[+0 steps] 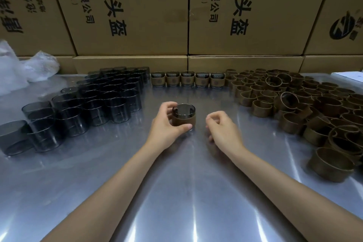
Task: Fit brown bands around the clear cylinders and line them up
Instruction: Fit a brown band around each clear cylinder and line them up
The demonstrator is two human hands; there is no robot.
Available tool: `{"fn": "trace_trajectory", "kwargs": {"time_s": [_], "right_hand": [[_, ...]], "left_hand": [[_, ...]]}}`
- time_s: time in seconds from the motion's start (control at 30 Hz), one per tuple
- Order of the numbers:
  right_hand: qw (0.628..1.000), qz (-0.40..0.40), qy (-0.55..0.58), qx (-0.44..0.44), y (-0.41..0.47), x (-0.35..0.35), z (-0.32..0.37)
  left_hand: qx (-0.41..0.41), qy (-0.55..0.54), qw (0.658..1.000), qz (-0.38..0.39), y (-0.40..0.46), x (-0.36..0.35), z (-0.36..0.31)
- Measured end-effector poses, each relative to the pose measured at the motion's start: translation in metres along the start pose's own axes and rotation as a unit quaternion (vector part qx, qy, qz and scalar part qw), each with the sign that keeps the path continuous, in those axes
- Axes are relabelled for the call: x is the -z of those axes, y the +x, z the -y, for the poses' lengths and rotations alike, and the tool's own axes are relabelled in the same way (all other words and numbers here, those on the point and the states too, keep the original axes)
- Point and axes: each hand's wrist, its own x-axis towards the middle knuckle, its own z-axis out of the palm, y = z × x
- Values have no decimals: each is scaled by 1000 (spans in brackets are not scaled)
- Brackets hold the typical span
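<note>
A clear cylinder with a brown band around it (185, 117) stands upright on the steel table (176, 182) at the centre. My left hand (167, 124) grips it, fingers over the rim and thumb at its base. My right hand (222, 127) hovers just right of it, fingers loosely curled, holding nothing. A row of several banded cylinders (187, 79) stands along the back. Many bare clear cylinders (88, 102) crowd the left side. A heap of loose brown bands (306, 104) covers the right side.
Large cardboard boxes (137, 12) form a wall behind the table. Crumpled clear plastic wrap (23, 67) lies at the back left. A white sheet (347, 76) shows at the far right edge.
</note>
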Motion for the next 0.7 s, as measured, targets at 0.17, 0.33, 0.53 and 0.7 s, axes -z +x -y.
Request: {"fn": "trace_trajectory", "kwargs": {"time_s": [0.17,0.33,0.53,0.7], "right_hand": [[994,42,-98,23,25,2,7],[964,53,-235,117,20,-3,4],[955,51,-257,140,21,-5,6],[950,54,-267,151,20,-4,6]], "left_hand": [[60,61,993,-82,61,1,20],[69,94,987,-109,117,10,43],[95,86,972,-196,158,11,59],[115,79,970,-200,179,11,62]]}}
